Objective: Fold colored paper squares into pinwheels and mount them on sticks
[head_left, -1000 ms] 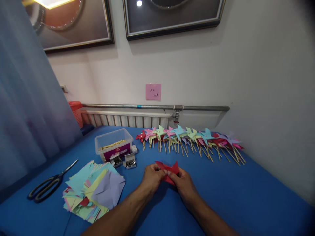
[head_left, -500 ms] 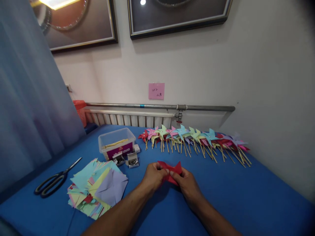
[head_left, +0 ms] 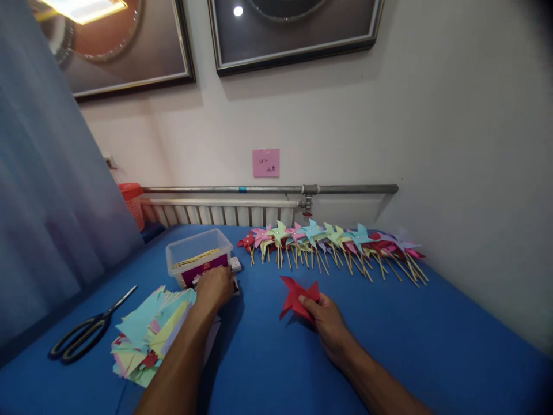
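Note:
A red paper pinwheel (head_left: 294, 300), its points folded in to the centre, is pinched in my right hand (head_left: 327, 321) with the thumb pressed on its middle. No stick shows on it. My left hand (head_left: 215, 286) is over the small open boxes of metal pins (head_left: 236, 287) in front of the clear plastic tub (head_left: 177, 257); its fingertips are hidden behind the hand, so I cannot see whether they grip anything. Thin wooden sticks (head_left: 197, 257) lie inside the tub. Under my left forearm spreads a pile of coloured cut paper squares (head_left: 149, 323).
Along the back lies a row of pinwheels on sticks (head_left: 311, 233). Black-handled scissors (head_left: 93, 329) rest on the blue table cover (head_left: 276, 369) at left. A small white box (head_left: 235, 264) stands beside the tub. Behind are a pipe (head_left: 268, 189) and a radiator; a blue curtain (head_left: 56, 161) hangs left.
My left hand has let go of the red paper and moved left to the pin boxes. The right hand alone now holds the paper, which has taken a pinwheel shape. The view has shifted slightly.

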The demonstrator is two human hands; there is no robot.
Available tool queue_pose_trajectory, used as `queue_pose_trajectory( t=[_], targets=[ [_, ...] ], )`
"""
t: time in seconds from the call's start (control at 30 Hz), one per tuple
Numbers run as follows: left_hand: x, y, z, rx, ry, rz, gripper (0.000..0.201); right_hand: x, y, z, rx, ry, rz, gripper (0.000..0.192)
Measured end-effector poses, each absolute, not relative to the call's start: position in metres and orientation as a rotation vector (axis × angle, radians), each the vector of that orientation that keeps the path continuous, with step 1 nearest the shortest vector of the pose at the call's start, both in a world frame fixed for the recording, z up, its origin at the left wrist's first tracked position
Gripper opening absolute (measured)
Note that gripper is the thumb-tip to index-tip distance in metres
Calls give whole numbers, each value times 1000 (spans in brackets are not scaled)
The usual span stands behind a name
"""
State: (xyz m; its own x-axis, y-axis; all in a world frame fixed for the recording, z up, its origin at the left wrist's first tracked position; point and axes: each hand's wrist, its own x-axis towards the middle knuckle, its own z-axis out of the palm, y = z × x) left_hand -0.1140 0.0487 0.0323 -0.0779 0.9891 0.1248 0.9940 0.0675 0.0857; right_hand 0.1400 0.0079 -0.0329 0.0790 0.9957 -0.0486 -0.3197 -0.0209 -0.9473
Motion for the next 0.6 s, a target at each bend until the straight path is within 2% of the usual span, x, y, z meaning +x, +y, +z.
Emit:
queue_pose_trajectory(
  t=[0.13, 0.6],
  targets=[
    [-115, 52, 26, -2201, -2270, -103, 28, 141, 9, -35, -1069, -921, 1311, 25],
    [-114, 55, 22, -2322, -2263, -108, 26, 142, 10, -39, -1066, -1007, 1282, 25]
  ],
)
